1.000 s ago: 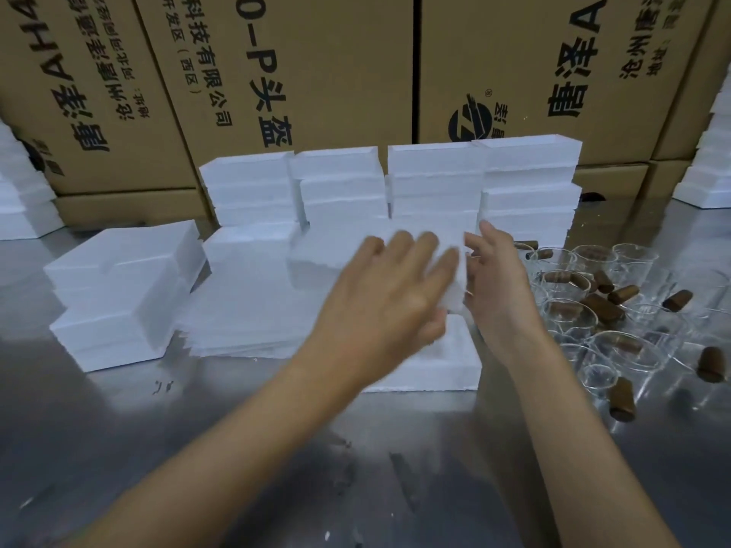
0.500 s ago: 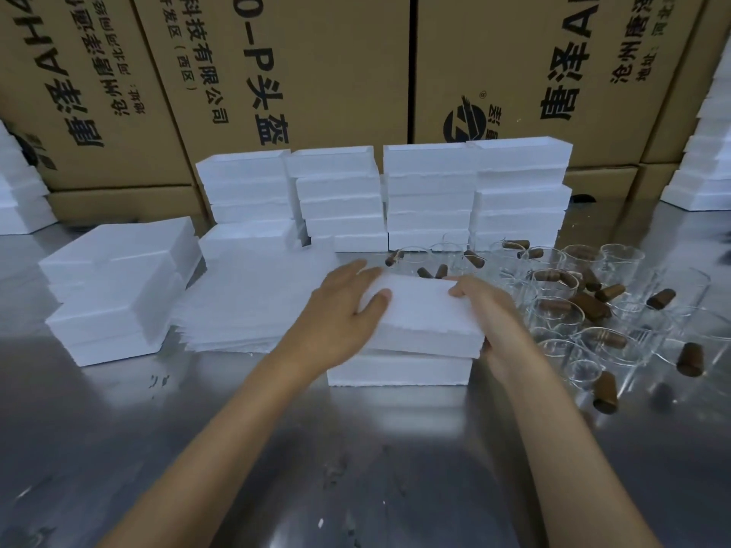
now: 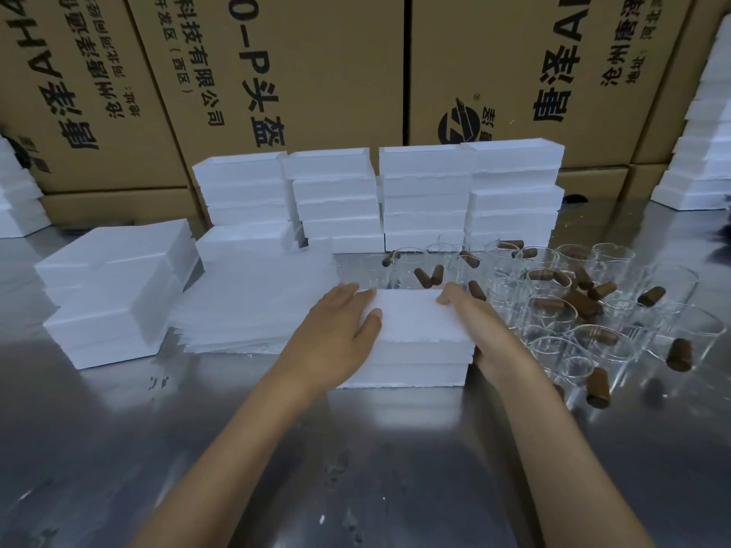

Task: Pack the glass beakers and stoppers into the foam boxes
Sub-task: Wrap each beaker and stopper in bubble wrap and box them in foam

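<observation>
Near the front middle of the steel worktop (image 3: 118, 448) both hands press a foam lid (image 3: 415, 316) down onto a foam box (image 3: 407, 373). The left hand (image 3: 336, 334) lies flat on the lid's left part, fingers straight and relaxed, thumb on top; the right hand (image 3: 470, 322) clasps the right edge, fingers curled over the far corner. To seat the lid well, it seems best to square its corners with the box first, then push evenly with both palms — foam cracks under a single fingertip.

Just right of the box, the unpacked glass beakers (image 3: 553, 310) stand crowded toward the worktop's right edge, brown stoppers (image 3: 581, 302) lying in and among them. A low pile of thin foam sheets (image 3: 253, 306) sits left of the box, closed boxes (image 3: 114, 294) stacked beyond it toward the left edge. Stacks of foam boxes (image 3: 427, 199) line the far edge, before cardboard cartons (image 3: 316, 73).

Half a second ago the lid was still higher and tilted over the box; now it sits lower and nearly flush — the hands have followed it down.
</observation>
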